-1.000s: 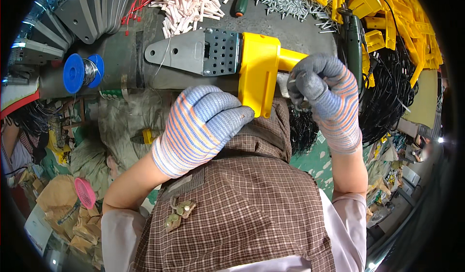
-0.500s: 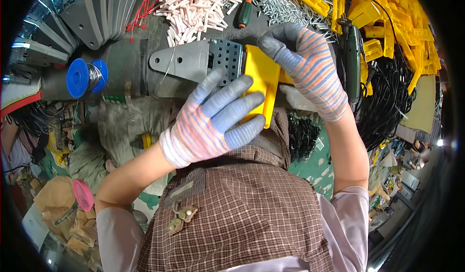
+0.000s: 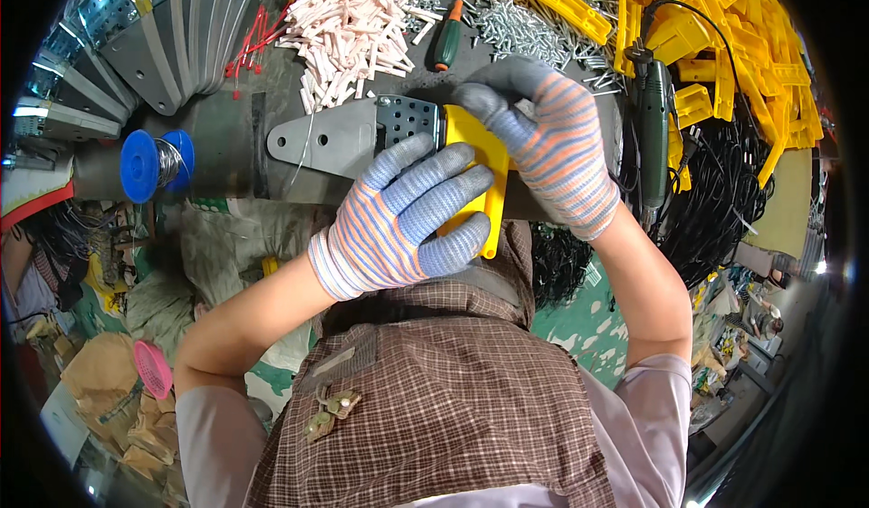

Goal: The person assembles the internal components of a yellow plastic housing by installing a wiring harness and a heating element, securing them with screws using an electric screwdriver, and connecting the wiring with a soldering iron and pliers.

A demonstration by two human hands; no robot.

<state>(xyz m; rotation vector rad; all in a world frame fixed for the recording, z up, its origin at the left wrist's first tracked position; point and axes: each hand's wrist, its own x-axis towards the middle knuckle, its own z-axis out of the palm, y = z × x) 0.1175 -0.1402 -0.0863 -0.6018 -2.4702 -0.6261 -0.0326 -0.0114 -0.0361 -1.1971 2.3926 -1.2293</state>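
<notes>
A grey tapered metal bracket (image 3: 339,135) with a perforated steel end (image 3: 409,117) lies on the bench edge, butted against a yellow plastic part (image 3: 484,142). My left hand (image 3: 403,218), in a striped knit glove with grey-blue fingertips, rests across the near side of both pieces with its fingers spread out. Above the far end of the yellow part, my right hand (image 3: 557,146) is gloved alike. Its thumb and index finger are curled together, and whatever is between them is too small or hidden to make out.
White plastic sleeves (image 3: 348,28), loose screws (image 3: 525,33) and a green-handled screwdriver (image 3: 448,42) lie behind the bracket. Rightward are a corded power screwdriver (image 3: 654,119), black cables (image 3: 724,191) and piled yellow parts (image 3: 724,19). Leftward stand a blue wire spool (image 3: 140,166) and stacked brackets (image 3: 154,65).
My right hand has moved a little left and closer in over the yellow part. My left hand keeps its spread pose on the pieces. The whole view has shifted slightly.
</notes>
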